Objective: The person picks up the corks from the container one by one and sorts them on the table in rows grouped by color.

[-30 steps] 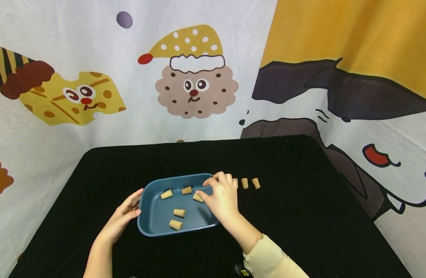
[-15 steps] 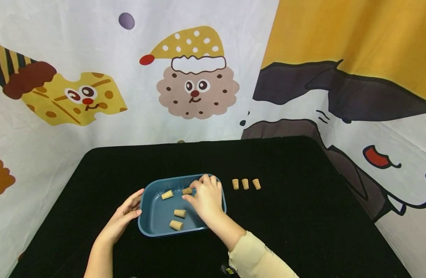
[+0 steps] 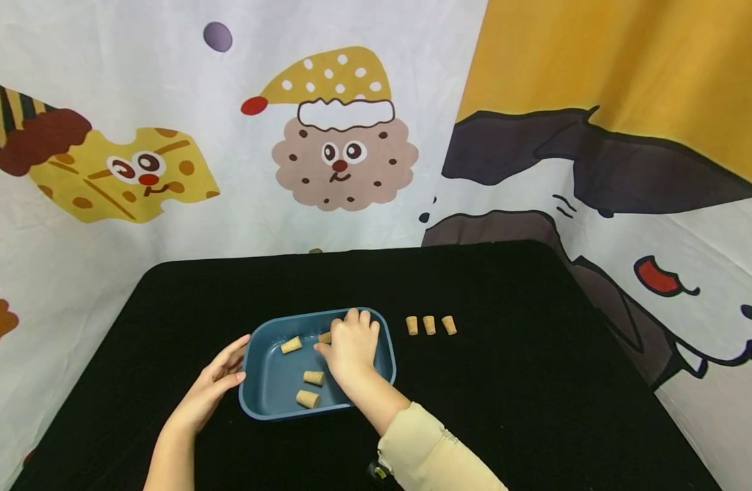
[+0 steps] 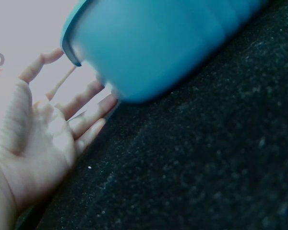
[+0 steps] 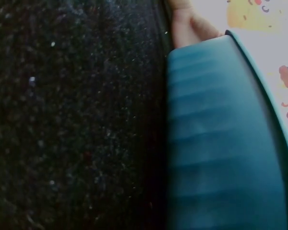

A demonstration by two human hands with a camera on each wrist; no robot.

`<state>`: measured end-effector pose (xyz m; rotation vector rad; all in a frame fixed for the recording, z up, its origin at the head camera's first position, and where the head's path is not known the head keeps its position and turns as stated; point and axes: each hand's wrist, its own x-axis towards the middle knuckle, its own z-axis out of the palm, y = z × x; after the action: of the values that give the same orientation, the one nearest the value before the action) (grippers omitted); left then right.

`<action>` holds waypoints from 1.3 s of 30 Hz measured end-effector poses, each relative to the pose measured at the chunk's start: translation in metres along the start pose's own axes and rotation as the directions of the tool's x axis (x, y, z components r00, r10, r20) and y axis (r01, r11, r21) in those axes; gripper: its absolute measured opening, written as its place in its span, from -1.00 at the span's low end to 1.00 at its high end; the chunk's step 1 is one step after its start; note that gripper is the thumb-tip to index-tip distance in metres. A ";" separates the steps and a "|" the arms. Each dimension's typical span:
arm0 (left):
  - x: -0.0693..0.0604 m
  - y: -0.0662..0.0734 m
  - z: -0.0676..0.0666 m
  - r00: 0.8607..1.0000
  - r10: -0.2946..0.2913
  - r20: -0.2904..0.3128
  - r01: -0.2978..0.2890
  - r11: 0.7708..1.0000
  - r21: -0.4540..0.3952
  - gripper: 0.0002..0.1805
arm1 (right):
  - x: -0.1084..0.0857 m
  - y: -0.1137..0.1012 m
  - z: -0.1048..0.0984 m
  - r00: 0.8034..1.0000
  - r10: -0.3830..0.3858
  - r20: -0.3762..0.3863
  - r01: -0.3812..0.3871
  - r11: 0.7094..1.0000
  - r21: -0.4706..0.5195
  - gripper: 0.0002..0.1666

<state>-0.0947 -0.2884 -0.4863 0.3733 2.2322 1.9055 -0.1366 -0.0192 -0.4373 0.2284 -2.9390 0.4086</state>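
A blue rectangular tray point(image 3: 271, 416) lies on the black table. My left hand point(image 3: 200, 395) is at its left end, fingers loosely extended and touching the outer wall; the left wrist view shows that hand point(image 4: 43, 139) with fingertips against the tray point(image 4: 149, 43). My right hand point(image 3: 354, 351) reaches down into the tray's right half, fingertips beside a cork point(image 3: 324, 337) that it partly covers; whether it pinches one is hidden. Other corks lie inside: one at upper left point(image 3: 291, 344), two lower down point(image 3: 313, 378). The tray's side point(image 5: 221, 134) fills much of the right wrist view.
Three corks point(image 3: 429, 325) stand in a row on the black cloth point(image 3: 504, 382), right of the tray. Behind the table hangs a white cloth with cartoon prints point(image 3: 345, 164). A small dark object point(image 3: 378, 470) is at my right sleeve.
My right hand has moved left and down into the tray from its right rim, uncovering the leftmost cork of the row. A cork seen under its fingers earlier is now out of sight. My left hand stays put.
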 end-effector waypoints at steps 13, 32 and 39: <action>-0.003 -0.001 -0.002 0.999 0.048 0.006 -0.048 0.998 -0.028 -0.41 | 0.008 -0.007 0.010 0.996 0.078 0.047 -0.071 0.989 -0.128 -0.40; -0.001 -0.002 -0.003 0.999 0.043 0.004 -0.043 0.999 -0.022 -0.40 | 0.020 -0.016 0.021 0.984 0.159 0.076 -0.135 0.958 -0.255 -0.35; -0.001 -0.004 -0.002 0.998 0.061 0.012 -0.060 0.997 -0.041 -0.41 | 0.019 -0.015 0.022 0.983 0.168 0.081 -0.143 0.958 -0.250 -0.45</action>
<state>-0.0946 -0.2908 -0.4905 0.4515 2.1945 1.9685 -0.1558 -0.0422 -0.4511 -0.0148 -3.0806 0.0535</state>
